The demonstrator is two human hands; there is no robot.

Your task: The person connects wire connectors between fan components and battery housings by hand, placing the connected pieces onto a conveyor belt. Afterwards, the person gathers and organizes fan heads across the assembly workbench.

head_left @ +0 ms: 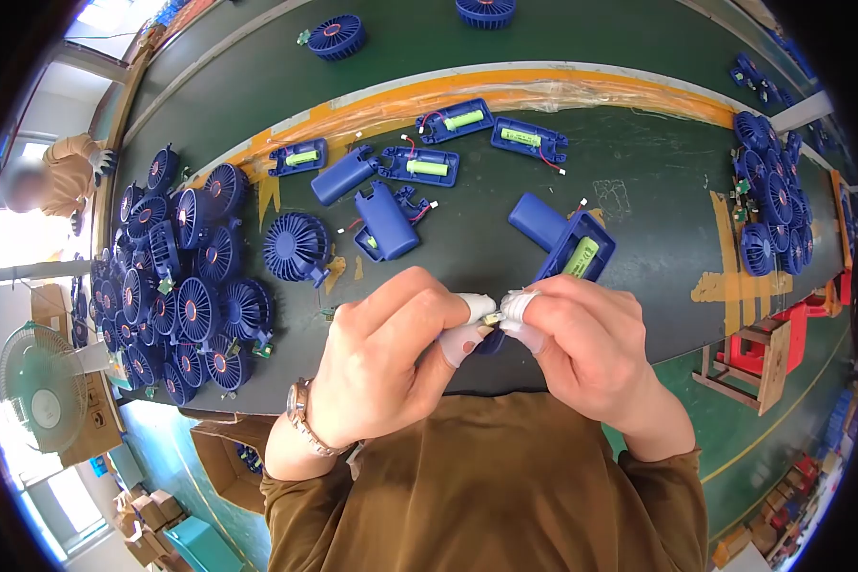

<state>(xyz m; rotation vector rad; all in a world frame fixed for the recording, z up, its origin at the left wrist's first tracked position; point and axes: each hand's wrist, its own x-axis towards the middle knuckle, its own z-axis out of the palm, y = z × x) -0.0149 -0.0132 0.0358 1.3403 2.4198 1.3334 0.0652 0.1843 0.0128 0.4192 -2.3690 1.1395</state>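
Note:
My left hand (391,348) and my right hand (582,343) meet in front of my chest, both closed in a pinch, with pale coverings on several fingertips. Between them is a small pale connector (491,318); its details are mostly hidden by the fingers. A dark blue part (489,343) shows just below the fingertips, largely covered. Right behind my right hand lies an open blue handle shell (599,233) with a green battery (582,255) inside. Another blue shell (536,221) rests against it, with a thin wire and white plug near its upper edge.
Blue fan heads (195,310) are heaped at the left, with one fan head (296,248) apart. Several battery shells (419,166) lie beyond my hands. More fan heads (777,195) stand at the right. An orange-taped ledge (391,105) crosses behind. Another person (71,172) is at far left.

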